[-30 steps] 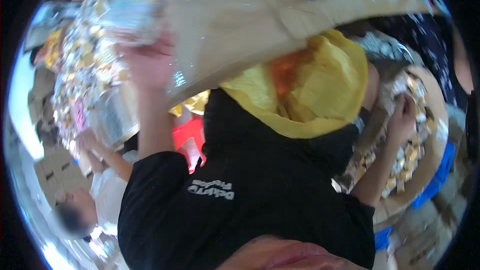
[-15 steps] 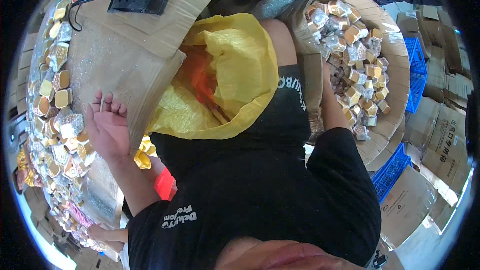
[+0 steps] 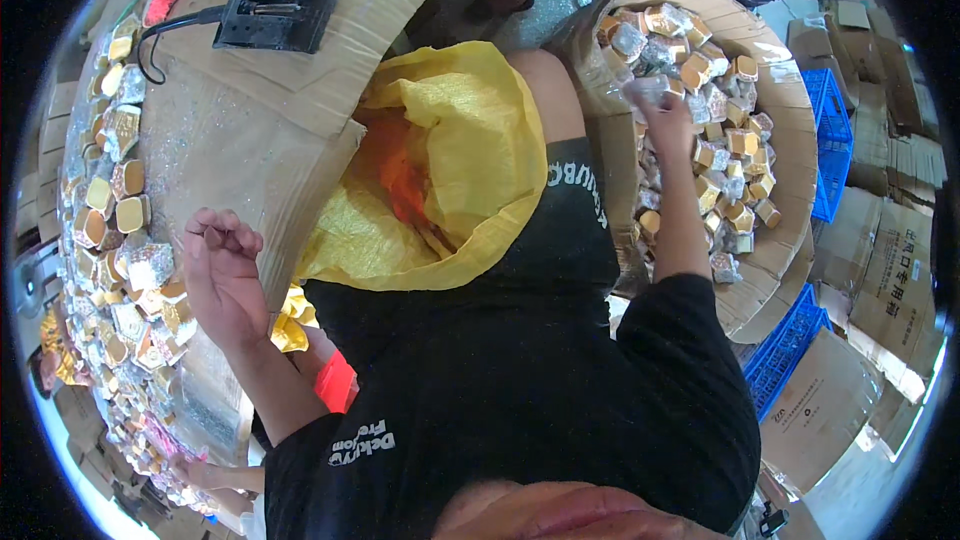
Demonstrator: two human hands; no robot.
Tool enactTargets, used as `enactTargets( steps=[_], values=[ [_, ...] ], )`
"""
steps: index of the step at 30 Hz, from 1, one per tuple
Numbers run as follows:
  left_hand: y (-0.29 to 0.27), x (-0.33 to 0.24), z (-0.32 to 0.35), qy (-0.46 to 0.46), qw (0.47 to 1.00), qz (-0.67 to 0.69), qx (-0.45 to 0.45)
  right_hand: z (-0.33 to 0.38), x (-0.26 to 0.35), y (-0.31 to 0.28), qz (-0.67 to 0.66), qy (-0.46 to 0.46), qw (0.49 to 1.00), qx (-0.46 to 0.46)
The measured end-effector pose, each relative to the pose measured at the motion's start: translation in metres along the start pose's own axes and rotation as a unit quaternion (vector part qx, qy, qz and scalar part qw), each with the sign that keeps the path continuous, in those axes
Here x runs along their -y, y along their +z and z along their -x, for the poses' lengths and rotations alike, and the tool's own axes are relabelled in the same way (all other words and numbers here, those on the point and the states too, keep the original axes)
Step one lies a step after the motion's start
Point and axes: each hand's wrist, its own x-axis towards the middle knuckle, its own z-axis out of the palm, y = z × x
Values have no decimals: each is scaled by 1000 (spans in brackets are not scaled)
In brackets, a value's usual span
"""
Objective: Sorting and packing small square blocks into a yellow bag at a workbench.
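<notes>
My left hand [image 3: 225, 275] hovers over the cardboard tabletop [image 3: 250, 130] with its fingers curled in; nothing shows inside them. Just left of it lies a heap of small gold and silver foil-wrapped pieces [image 3: 125, 240]. My right hand [image 3: 655, 110] reaches into a round cardboard bin [image 3: 790, 110] full of the same wrapped pieces and pinches a clear-wrapped piece [image 3: 640, 88]. Between my arms, against my black shirt, hangs an open yellow bag [image 3: 460, 160] with an orange lining.
A black box-shaped device [image 3: 275, 10] with a cable sits on the far part of the cardboard. Blue plastic crates [image 3: 830, 140] and stacked cardboard boxes [image 3: 890, 280] stand on the right. Another person's hand [image 3: 190, 470] works at the lower left.
The view has swung down from the cardboard's underside to the tabletop. My left hand went from flat with spread fingers to curled. My right hand stayed in the bin.
</notes>
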Motion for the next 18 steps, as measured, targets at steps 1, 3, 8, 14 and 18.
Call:
enactTargets(
  steps=[1, 3, 8, 14, 18],
  values=[
    [1, 1, 1, 10, 999, -38, 11, 13, 30, -35, -50, 23, 998, -31],
    [1, 6, 3, 34, 992, -115, 30, 27, 67, -75, -198, 54, 979, -10],
    [65, 34, 10, 69, 954, -276, 93, 94, 134, -81, -611, -12, 774, 165],
    [87, 58, 6, 142, 892, -377, 202, 194, 208, -58, -678, 100, 444, 577],
    [59, 55, 20, -18, 919, -354, 173, 199, 225, -39, -579, -182, 695, 386]
  ],
)
